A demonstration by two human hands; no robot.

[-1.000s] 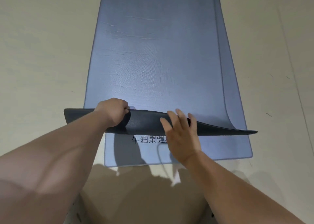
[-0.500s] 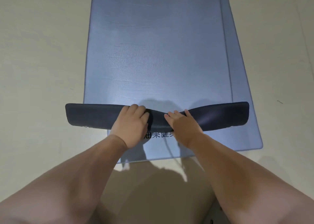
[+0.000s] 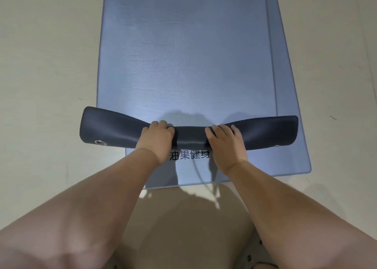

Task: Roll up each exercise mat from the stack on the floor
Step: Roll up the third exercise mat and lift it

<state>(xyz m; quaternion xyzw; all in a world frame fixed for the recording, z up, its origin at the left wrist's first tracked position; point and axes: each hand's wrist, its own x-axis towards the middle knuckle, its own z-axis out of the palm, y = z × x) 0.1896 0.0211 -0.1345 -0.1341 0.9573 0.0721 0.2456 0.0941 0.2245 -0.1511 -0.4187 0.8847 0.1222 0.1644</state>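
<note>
Beige floor on every side of both hands, matte with faint smudges. 1 short dark left scuff lies out left of the left hand and a bit farther from the person. 1 dark right scuff is well right of the right hand, slightly beyond its fingers. Thin seam line in the floor at far right, running away. Big soft shadow on the floor nearer than both hands, 2 bright patches at its far edge. Thin curved line just nearer than the hands; cord or shadow, cannot tell. Pale fabric with small dark studs at the bottom edge, right side.
</note>
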